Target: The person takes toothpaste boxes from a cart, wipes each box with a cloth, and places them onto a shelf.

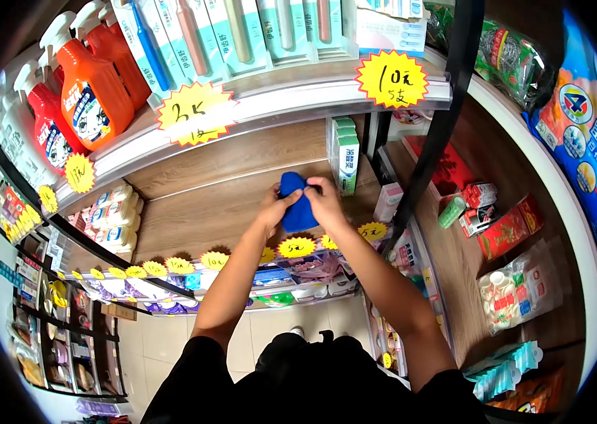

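Observation:
A blue cloth [300,213] is held up between my two hands over the wooden shelf [213,205]. My left hand [275,208] grips its left side, thumb pressed on the front. On the upper right of the fabric, my right hand [325,203] pinches it, with fingertips close to my left thumb. The cloth looks folded or bunched, and part of it is behind my fingers. Just right of the hands stand green-and-white toothpaste boxes [347,159]. A small pale pink box [388,202] sits nearer the shelf's front right.
Above hangs a shelf edge with yellow price tags [392,79], carrying toothbrush packs [238,32] and orange spray bottles [93,88]. White wrapped packs [116,219] lie at left. A black post [436,148] divides off the right shelf with red boxes [511,227] and bagged cups [514,291].

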A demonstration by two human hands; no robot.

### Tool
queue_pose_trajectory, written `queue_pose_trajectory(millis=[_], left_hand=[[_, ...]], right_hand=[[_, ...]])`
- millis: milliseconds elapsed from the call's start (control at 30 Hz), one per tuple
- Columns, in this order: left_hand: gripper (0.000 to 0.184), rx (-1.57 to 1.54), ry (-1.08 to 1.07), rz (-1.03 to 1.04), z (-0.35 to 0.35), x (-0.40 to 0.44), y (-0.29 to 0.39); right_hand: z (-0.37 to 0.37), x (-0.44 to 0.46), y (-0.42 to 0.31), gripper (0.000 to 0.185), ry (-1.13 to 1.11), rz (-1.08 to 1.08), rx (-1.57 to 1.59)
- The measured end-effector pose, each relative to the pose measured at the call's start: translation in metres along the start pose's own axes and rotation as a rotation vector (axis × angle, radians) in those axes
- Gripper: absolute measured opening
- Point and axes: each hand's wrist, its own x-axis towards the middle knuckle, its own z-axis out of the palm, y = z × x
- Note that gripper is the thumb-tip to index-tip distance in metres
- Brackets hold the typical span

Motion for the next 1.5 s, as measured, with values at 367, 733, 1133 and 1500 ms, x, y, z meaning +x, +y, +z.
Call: queue_pose_trajectory(millis=[367,733,1133,1500], left_hand=[[0.054,0.940,0.537,0.205,-0.053,0.004,-0.019],[0.059,0.087,0.086,0.323,0.101,0.052,0.061],[0.075,0.049,0.040,0.267,0.132,0.074,0.070],[0.069,0.063,0.032,0.274,0.132,0.066,0.074]], right_hand=[[-0.005,0.001,-0.039,0.018,0.083,-0.184,-0.151],[-0.110,0.135,-0.075,0.068,0.061,0.349,0.361],[-0.107,0.139,-0.074,0.077,-0.185,0.274,0.338],[-0.105,0.147,-0.052,0.083,-0.239,0.255,0.290]])
